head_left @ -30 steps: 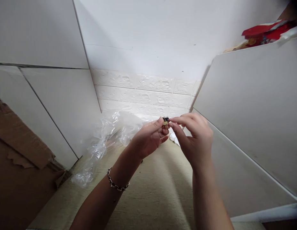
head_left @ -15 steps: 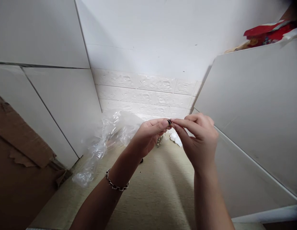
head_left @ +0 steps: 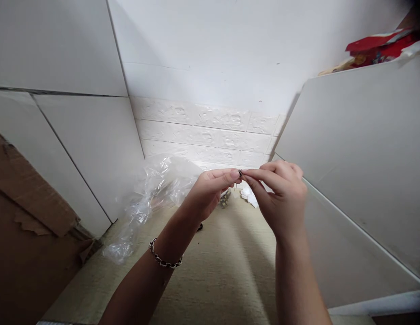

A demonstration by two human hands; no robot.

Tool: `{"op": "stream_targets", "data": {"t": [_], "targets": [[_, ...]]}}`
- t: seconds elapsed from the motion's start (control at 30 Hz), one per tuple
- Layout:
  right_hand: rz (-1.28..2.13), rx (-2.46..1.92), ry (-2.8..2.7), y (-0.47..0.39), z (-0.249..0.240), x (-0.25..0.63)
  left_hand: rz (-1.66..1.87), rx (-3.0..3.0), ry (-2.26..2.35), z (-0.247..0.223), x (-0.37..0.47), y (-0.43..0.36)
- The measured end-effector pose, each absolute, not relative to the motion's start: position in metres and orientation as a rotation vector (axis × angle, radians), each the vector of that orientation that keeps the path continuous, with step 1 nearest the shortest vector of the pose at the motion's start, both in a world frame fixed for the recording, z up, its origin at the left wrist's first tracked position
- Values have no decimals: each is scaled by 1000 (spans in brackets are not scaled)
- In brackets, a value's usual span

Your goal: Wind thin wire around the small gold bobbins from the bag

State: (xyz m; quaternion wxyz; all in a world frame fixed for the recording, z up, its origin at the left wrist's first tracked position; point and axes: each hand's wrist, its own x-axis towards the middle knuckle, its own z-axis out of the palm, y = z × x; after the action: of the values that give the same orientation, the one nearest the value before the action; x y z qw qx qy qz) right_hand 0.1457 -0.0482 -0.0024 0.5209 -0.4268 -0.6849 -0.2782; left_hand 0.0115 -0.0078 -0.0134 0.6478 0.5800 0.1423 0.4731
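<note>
Between my fingertips, in the middle of the view, is a small dark piece point(head_left: 240, 173), too tiny to name. My left hand point(head_left: 213, 187) pinches it between thumb and forefinger, with a chain bracelet point(head_left: 164, 259) on that wrist. Thumb and forefinger of my right hand point(head_left: 281, 194) close on its other side, the remaining fingers curled. Below the hands, a patterned item with yellowish spots point(head_left: 225, 198) shows in part on the surface. A crumpled white piece point(head_left: 249, 197) lies to its right. Part of a dark object point(head_left: 200, 227) peeks out beside my left forearm.
Crumpled clear plastic point(head_left: 138, 212) lies left of my hands. A torn cardboard box point(head_left: 30, 194) stands at the far left. Pale cabinet panels point(head_left: 352, 135) rise on both sides, with a red package point(head_left: 375, 45) on top at right. A white brick-patterned wall point(head_left: 210, 122) is ahead.
The dark piece between my fingertips has turned slightly, and my fingers have shifted a little around it. Otherwise the hands stay in place.
</note>
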Motion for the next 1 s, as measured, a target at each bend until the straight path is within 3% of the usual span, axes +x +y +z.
{"op": "stream_targets", "data": {"t": [0.23, 0.57, 1.0], "targets": [[-620, -1025, -1628, -48, -2, 144, 1066, 1271, 308, -14, 12, -7], [63, -1019, -1629, -54, 4, 143, 1106, 1323, 261, -14, 13, -5], [520, -1061, -1515, -51, 2, 144, 1604, 1883, 608, -13, 1, 0]]}}
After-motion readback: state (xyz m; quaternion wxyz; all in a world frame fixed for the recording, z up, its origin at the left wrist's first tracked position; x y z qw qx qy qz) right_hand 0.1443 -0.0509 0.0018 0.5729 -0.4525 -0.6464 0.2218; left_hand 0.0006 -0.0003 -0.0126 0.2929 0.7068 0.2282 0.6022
